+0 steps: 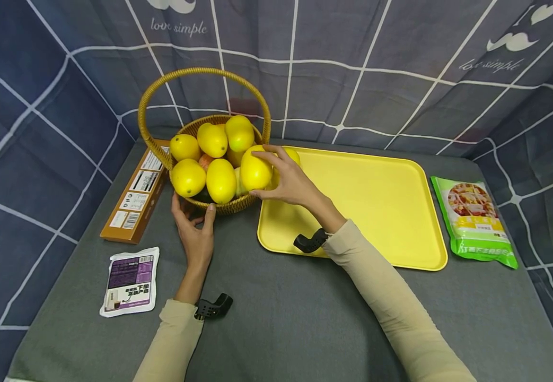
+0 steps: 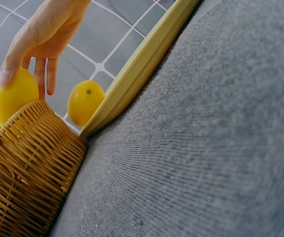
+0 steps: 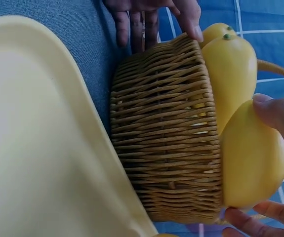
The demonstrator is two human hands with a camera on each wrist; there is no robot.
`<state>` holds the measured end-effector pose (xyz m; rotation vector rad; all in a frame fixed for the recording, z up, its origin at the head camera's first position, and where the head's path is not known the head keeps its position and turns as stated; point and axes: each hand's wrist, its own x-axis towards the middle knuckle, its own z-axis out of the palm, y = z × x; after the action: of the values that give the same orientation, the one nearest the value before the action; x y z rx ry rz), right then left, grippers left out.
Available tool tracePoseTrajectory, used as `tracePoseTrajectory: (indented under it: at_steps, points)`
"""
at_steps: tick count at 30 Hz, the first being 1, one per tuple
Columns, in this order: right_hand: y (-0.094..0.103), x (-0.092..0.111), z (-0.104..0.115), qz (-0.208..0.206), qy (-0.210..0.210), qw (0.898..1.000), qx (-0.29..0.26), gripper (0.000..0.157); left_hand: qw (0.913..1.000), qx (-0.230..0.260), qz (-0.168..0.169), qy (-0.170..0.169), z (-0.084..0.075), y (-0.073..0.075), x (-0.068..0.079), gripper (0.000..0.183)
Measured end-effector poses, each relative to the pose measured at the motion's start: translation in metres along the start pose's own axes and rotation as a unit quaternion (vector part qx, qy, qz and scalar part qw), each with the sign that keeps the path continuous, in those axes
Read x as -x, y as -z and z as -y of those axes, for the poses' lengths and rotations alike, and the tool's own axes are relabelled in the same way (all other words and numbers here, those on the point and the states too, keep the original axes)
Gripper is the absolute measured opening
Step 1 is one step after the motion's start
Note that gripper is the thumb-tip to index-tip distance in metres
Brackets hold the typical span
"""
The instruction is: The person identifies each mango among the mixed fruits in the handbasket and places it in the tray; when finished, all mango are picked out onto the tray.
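Note:
A wicker basket (image 1: 238,205) with a tall arched handle stands at the back left, heaped with several yellow lemons (image 1: 221,180). My right hand (image 1: 288,178) pinches one lemon (image 1: 255,168) between thumb and fingers at the basket's right rim. In the right wrist view that lemon (image 3: 254,155) overlaps the rim, with the thumb on its upper side. My left hand (image 1: 194,233) holds the basket's near wall, its thumb at the rim. Behind my right hand, another lemon (image 2: 86,102) lies at the tray's near-basket end. Reddish and pale green fruit show between the lemons.
A yellow tray (image 1: 362,207) lies right of the basket, close against it. Left of the basket is a long brown box (image 1: 138,196), with a white-and-purple pouch (image 1: 130,281) in front. A green food bag (image 1: 474,220) lies at far right. Checked cloth (image 1: 319,85) hangs behind.

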<state>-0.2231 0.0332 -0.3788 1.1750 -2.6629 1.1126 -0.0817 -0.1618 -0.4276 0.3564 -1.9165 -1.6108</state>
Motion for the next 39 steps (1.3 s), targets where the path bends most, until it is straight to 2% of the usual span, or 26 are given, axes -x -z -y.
tracePoseTrajectory:
  at_steps: [10, 22, 31, 39]
  points:
    - [0.011, 0.014, 0.008, -0.017, 0.017, 1.0, 0.003, 0.083, 1.0, -0.002, 0.0, 0.002, -0.001, 0.0, 0.001, 0.077]
    - [0.029, 0.028, -0.007, -0.061, 0.036, 0.997, 0.008, 0.081, 1.0, -0.003, 0.001, 0.005, 0.0, 0.001, 0.001, 0.078]
    - [0.043, 0.04, -0.025, -0.077, 0.021, 0.997, 0.003, 0.081, 1.0, 0.001, 0.001, 0.006, 0.001, 0.001, 0.001, 0.078]
    - [0.055, 0.056, -0.047, -0.082, -0.016, 0.997, 0.0, 0.083, 1.0, 0.005, 0.003, 0.004, 0.001, 0.001, 0.001, 0.078]
